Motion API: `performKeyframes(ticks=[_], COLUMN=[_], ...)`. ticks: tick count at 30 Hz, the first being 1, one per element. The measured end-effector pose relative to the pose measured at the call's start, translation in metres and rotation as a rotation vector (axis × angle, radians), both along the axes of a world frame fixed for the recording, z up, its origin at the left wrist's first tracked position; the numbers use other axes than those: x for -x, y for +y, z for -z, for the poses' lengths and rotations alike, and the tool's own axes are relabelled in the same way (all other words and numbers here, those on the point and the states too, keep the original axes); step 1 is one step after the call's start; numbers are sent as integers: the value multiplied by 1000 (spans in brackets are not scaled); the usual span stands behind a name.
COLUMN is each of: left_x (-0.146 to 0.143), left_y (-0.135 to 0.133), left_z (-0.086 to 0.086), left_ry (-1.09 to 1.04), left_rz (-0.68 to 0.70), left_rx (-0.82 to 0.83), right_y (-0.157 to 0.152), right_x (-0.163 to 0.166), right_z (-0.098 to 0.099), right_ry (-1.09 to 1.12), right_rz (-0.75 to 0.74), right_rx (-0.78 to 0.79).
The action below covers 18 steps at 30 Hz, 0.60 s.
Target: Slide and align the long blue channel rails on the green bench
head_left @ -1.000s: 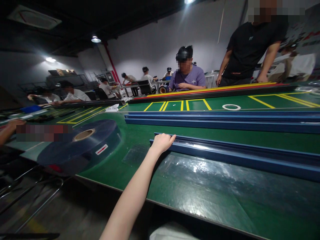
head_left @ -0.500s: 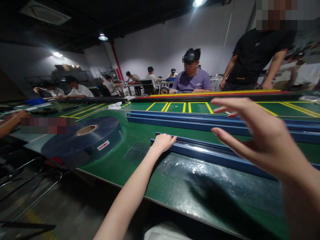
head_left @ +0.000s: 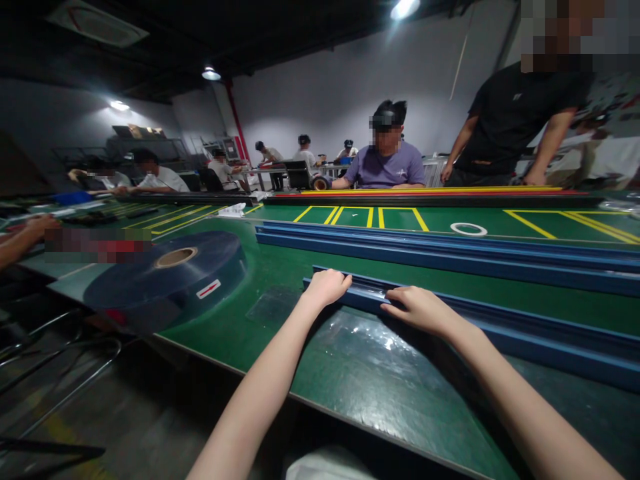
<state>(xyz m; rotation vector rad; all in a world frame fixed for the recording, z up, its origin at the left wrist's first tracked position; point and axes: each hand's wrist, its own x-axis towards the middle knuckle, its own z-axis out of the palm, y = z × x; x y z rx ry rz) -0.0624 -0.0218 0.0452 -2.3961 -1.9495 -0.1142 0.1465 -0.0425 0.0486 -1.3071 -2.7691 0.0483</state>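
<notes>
A long blue channel profile (head_left: 565,347) lies along the green worktable, with shiny clear film (head_left: 367,291) inside its groove. My left hand (head_left: 327,287) is closed over the profile's left end. Just to its right, my right hand (head_left: 417,308) rests at the channel's near wall. Its fingers reach over into the groove and the thumb is on the near side; the fingertips are partly hidden. A loose sheet of clear film (head_left: 360,353) lies on the tabletop in front of the profile.
A large roll of clear film (head_left: 165,277) sits at the left near the table edge. Behind lie more blue profiles (head_left: 450,250), a white ring (head_left: 469,229) and yellow, red and black strips (head_left: 425,193). Co-workers sit and stand across the table; another person's hand (head_left: 37,230) is far left.
My right hand has come down and leftward from the air, from open onto the blue profile beside my left hand. The left hand stays on the profile's end. The white ring is now uncovered.
</notes>
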Motion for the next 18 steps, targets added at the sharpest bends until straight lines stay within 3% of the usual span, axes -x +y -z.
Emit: performKeyframes(ticks=[8,18], left_x=[0,2], left_y=[0,-1], left_z=[0,-3], left_ry=[-18,-30], left_rz=[2,-3], left_rx=[30,61], right_y=[7,17], right_x=[21,43], right_z=[-9,-2], right_ry=[-125,-161], right_rz=[-59,-119], right_rx=[-20,-84])
